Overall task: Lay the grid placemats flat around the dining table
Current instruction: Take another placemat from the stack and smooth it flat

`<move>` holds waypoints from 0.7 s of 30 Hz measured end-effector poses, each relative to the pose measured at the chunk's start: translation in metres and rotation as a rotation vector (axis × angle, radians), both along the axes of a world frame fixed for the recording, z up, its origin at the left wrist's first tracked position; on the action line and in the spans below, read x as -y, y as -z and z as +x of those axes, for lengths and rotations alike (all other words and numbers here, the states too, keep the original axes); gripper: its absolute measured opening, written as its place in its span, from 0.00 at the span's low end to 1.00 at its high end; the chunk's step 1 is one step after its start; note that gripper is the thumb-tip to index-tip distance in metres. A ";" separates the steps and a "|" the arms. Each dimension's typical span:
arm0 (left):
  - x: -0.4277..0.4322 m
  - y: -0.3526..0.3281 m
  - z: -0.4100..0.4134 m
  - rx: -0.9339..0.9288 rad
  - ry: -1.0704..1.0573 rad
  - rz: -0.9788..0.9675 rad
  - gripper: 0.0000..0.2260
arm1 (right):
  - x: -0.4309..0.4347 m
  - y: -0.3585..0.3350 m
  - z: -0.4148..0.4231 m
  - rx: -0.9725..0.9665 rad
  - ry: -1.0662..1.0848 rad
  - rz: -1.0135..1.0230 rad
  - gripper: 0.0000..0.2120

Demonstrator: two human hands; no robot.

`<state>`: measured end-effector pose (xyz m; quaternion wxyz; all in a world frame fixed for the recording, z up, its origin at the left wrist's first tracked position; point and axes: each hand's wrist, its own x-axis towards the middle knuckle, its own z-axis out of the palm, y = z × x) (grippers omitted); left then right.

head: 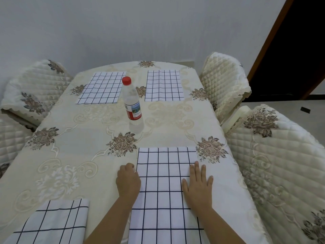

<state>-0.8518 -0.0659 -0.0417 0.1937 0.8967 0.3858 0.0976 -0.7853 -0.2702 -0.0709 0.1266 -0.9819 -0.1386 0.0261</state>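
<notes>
— Four white cloth placemats with navy grid lines: where?
— On the cream embroidered tablecloth point(88, 138): far left placemat point(101, 88) and far right placemat point(164, 85) flat, near left placemat point(51, 224) at the front edge, near right placemat point(165, 191) at the hands.
— And the hands?
— The right hand point(197, 184) lies flat on it, fingers straight; the left hand point(128, 180) is curled at its left edge, grip unclear.
— Obstacles?
— A clear red-capped plastic bottle point(132, 101) stands mid-table, apart from every mat; quilted cream chairs point(281, 155) alongside.

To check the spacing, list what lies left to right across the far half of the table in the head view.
Left chair, far left placemat, bottle, far right placemat, right chair.
</notes>
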 end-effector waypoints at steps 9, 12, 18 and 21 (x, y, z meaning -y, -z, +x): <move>0.040 0.025 -0.003 -0.134 0.462 0.181 0.21 | 0.000 0.002 0.001 -0.005 -0.027 -0.020 0.31; 0.040 0.030 -0.013 -0.156 0.454 0.147 0.24 | 0.002 0.002 0.001 0.001 -0.030 -0.008 0.31; 0.036 0.026 -0.009 -0.105 0.424 0.183 0.21 | 0.001 0.005 0.001 0.046 -0.028 0.026 0.28; 0.035 0.024 -0.001 -0.070 0.453 0.276 0.19 | -0.001 0.001 0.004 0.067 0.022 0.116 0.25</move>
